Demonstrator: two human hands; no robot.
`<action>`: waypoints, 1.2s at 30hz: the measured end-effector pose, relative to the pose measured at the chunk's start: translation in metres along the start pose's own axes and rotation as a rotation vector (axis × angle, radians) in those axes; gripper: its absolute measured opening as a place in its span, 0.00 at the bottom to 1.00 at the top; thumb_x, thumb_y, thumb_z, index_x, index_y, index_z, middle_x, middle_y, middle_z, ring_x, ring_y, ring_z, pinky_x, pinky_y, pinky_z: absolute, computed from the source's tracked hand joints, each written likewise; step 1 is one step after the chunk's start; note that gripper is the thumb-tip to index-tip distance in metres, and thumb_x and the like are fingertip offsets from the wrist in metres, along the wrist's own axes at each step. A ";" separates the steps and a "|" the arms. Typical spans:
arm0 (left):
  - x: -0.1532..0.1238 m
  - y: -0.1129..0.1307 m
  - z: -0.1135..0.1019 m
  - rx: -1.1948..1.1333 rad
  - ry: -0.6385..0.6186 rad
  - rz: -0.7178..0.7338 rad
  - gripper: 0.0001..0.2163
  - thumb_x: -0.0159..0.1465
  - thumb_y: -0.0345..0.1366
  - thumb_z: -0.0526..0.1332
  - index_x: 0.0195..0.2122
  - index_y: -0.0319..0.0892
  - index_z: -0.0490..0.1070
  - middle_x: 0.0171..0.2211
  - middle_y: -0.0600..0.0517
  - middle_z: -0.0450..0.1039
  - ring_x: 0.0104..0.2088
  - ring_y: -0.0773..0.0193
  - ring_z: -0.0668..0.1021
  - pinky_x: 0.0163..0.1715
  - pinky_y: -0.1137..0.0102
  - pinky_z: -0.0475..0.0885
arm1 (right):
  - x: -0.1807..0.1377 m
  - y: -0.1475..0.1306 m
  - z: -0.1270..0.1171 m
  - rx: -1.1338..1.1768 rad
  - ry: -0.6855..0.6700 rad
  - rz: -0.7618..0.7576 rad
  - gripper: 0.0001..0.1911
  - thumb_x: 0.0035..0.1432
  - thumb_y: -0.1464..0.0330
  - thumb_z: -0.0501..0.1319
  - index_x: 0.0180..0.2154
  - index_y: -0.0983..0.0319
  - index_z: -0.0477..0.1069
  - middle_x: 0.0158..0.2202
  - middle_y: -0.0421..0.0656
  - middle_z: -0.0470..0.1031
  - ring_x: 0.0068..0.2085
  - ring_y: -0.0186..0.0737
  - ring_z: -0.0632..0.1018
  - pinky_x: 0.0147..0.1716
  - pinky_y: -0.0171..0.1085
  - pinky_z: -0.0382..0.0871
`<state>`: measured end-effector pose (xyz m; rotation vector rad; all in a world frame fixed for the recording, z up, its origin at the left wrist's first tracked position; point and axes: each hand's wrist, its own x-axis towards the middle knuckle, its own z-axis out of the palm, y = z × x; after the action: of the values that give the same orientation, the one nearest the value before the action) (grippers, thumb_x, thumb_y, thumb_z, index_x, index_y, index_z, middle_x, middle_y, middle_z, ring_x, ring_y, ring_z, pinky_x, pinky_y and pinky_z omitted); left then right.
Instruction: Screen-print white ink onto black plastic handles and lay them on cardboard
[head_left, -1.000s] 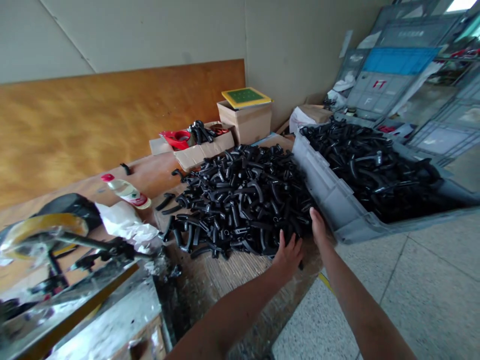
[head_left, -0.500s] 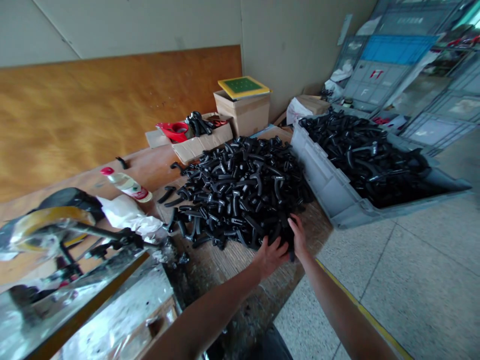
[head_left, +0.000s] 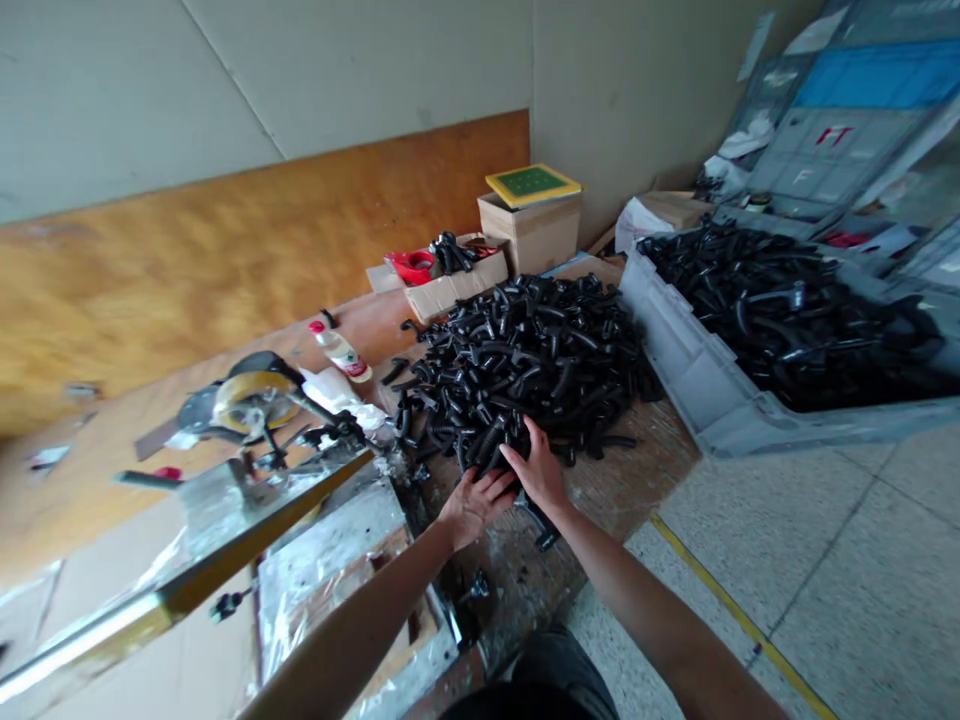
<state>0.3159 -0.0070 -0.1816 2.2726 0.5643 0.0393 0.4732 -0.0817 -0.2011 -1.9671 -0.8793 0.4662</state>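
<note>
A large heap of black curved handles [head_left: 540, 345], some with shiny metal ends, lies on the worktable. At its front edge, my left hand [head_left: 476, 505] reaches in from the left, its fingers against a cluster of handles. My right hand [head_left: 538, 468] is curled over the same cluster from the right, thumb and fingers apart around it. The cluster is pressed between both hands; the fingertips are partly hidden among the parts. One black handle [head_left: 544, 530] sticks out below my right hand toward the table's front.
A grey crate [head_left: 694, 370] full of similar handles stands to the right. Behind the heap are an open carton [head_left: 457, 290] and a box [head_left: 536, 230]. On the left are a bottle [head_left: 341, 350] and a metal fixture [head_left: 330, 430] with a yellow-edged rail.
Both hands have moved left along the front of the heap, keeping handles between them. The heap's right front is thinner, with bare tabletop showing. The camera view has turned left.
</note>
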 end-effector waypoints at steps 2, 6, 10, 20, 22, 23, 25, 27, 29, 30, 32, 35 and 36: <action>-0.009 -0.001 -0.005 0.182 -0.064 0.101 0.18 0.62 0.26 0.59 0.48 0.55 0.75 0.61 0.54 0.68 0.65 0.59 0.62 0.67 0.53 0.41 | -0.002 -0.008 0.001 -0.162 -0.049 -0.035 0.46 0.57 0.45 0.57 0.68 0.60 0.46 0.60 0.55 0.63 0.55 0.57 0.72 0.51 0.48 0.67; -0.028 -0.003 0.000 0.622 -0.043 0.170 0.19 0.66 0.29 0.54 0.56 0.52 0.69 0.59 0.48 0.68 0.61 0.56 0.66 0.65 0.52 0.48 | -0.012 -0.008 0.000 -0.387 -0.205 -0.207 0.53 0.57 0.43 0.56 0.70 0.63 0.34 0.58 0.58 0.63 0.54 0.59 0.71 0.47 0.48 0.69; -0.048 -0.002 0.004 0.679 0.035 0.078 0.21 0.64 0.31 0.56 0.59 0.50 0.67 0.60 0.46 0.67 0.58 0.54 0.69 0.61 0.54 0.59 | -0.023 -0.005 0.000 -0.486 -0.358 -0.380 0.49 0.59 0.44 0.55 0.71 0.60 0.37 0.59 0.57 0.63 0.58 0.58 0.68 0.53 0.50 0.65; -0.071 0.008 0.002 0.450 0.152 -0.217 0.15 0.64 0.33 0.58 0.51 0.46 0.75 0.56 0.47 0.71 0.55 0.56 0.73 0.56 0.62 0.68 | -0.014 -0.012 -0.052 -0.447 -0.411 -0.487 0.26 0.65 0.58 0.55 0.64 0.48 0.61 0.60 0.43 0.70 0.57 0.45 0.73 0.54 0.43 0.68; -0.074 0.011 0.002 0.419 0.184 -0.253 0.14 0.64 0.34 0.58 0.50 0.45 0.75 0.57 0.46 0.70 0.56 0.55 0.73 0.56 0.62 0.68 | 0.006 -0.008 -0.073 -0.461 -0.244 -0.498 0.22 0.67 0.67 0.50 0.60 0.51 0.67 0.55 0.41 0.74 0.53 0.41 0.74 0.53 0.39 0.68; -0.075 0.012 0.002 0.405 0.202 -0.265 0.14 0.64 0.35 0.59 0.50 0.46 0.76 0.57 0.47 0.70 0.56 0.55 0.73 0.56 0.62 0.68 | 0.018 -0.006 -0.083 -0.508 -0.150 -0.498 0.23 0.66 0.72 0.48 0.58 0.53 0.69 0.55 0.42 0.74 0.53 0.41 0.74 0.53 0.39 0.68; -0.080 0.014 0.002 0.380 0.247 -0.269 0.13 0.64 0.35 0.59 0.49 0.46 0.76 0.57 0.47 0.70 0.55 0.55 0.74 0.56 0.61 0.68 | 0.044 -0.002 -0.099 -0.668 -0.018 -0.490 0.25 0.63 0.77 0.47 0.56 0.58 0.71 0.55 0.45 0.73 0.53 0.45 0.72 0.52 0.41 0.67; -0.087 0.015 0.002 0.364 0.297 -0.257 0.12 0.64 0.34 0.59 0.47 0.46 0.77 0.57 0.48 0.71 0.54 0.55 0.74 0.56 0.61 0.69 | 0.069 0.000 -0.109 -0.838 -0.004 -0.497 0.25 0.60 0.79 0.48 0.54 0.61 0.72 0.55 0.49 0.72 0.52 0.48 0.70 0.49 0.43 0.67; -0.099 0.015 0.000 0.344 0.352 -0.247 0.11 0.64 0.34 0.59 0.46 0.45 0.77 0.56 0.47 0.72 0.54 0.55 0.75 0.55 0.60 0.70 | 0.086 -0.002 -0.115 -0.957 -0.051 -0.519 0.21 0.59 0.79 0.48 0.48 0.62 0.74 0.50 0.52 0.74 0.50 0.49 0.70 0.46 0.43 0.67; -0.106 0.014 -0.002 0.332 0.385 -0.243 0.11 0.64 0.35 0.59 0.46 0.45 0.77 0.56 0.47 0.72 0.53 0.55 0.76 0.55 0.60 0.71 | 0.092 -0.004 -0.117 -0.985 -0.065 -0.532 0.19 0.59 0.78 0.49 0.45 0.62 0.75 0.47 0.52 0.75 0.49 0.50 0.71 0.44 0.43 0.67; -0.125 0.012 -0.006 0.303 0.467 -0.245 0.10 0.65 0.36 0.58 0.45 0.45 0.77 0.55 0.47 0.73 0.51 0.56 0.77 0.53 0.60 0.72 | 0.096 -0.011 -0.121 -0.962 -0.026 -0.542 0.14 0.60 0.76 0.51 0.40 0.63 0.74 0.43 0.53 0.75 0.47 0.50 0.71 0.41 0.43 0.67; -0.161 0.006 -0.013 0.255 0.583 -0.271 0.10 0.66 0.36 0.57 0.44 0.45 0.77 0.53 0.46 0.74 0.49 0.57 0.78 0.51 0.60 0.74 | 0.085 -0.027 -0.120 -0.666 0.161 -0.495 0.10 0.58 0.68 0.58 0.41 0.63 0.72 0.40 0.52 0.74 0.44 0.51 0.73 0.40 0.44 0.69; -0.174 0.004 -0.015 0.236 0.621 -0.287 0.10 0.66 0.36 0.58 0.43 0.45 0.77 0.53 0.46 0.74 0.49 0.57 0.78 0.51 0.60 0.74 | 0.077 -0.034 -0.115 -0.489 0.199 -0.469 0.13 0.56 0.65 0.60 0.44 0.62 0.71 0.40 0.50 0.75 0.42 0.50 0.74 0.40 0.45 0.70</action>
<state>0.1577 -0.0698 -0.1435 2.3678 1.2698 0.5759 0.5833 -0.0808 -0.1106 -2.0903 -1.3669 -0.2361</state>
